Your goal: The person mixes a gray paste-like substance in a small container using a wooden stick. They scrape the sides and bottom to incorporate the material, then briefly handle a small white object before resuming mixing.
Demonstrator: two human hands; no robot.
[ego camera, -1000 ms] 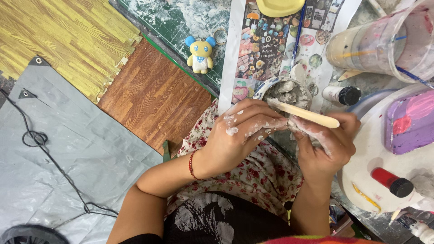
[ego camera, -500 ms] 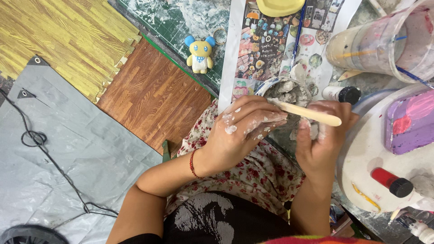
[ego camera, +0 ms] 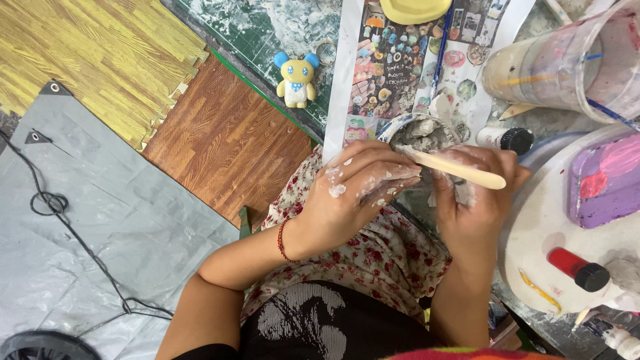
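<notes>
My left hand (ego camera: 353,193), smeared with white clay, is curled over my lap with its fingertips against my right hand (ego camera: 475,212). A small pale clay piece (ego camera: 460,193), mostly hidden, sits between the two hands. My right hand also holds a pale wooden modelling stick (ego camera: 460,171), which lies across its fingers. The stick's tip reaches the rim of a small bowl of grey clay (ego camera: 420,130) just beyond my hands. A red bead bracelet (ego camera: 281,240) is on my left wrist.
A yellow and blue toy figure (ego camera: 297,80) stands on the green cutting mat (ego camera: 267,33). A printed picture sheet (ego camera: 400,73), a clear plastic cup (ego camera: 567,60), a black-capped bottle (ego camera: 507,139), a purple block (ego camera: 607,180) and a red tube (ego camera: 577,268) on a white palette crowd the right. Wood-pattern foam mats (ego camera: 227,140), grey tarp and a black cable (ego camera: 53,200) lie left.
Both hands have shifted slightly up toward the bowl, and the stick's tip now rests at the bowl's rim. The grips look unchanged.
</notes>
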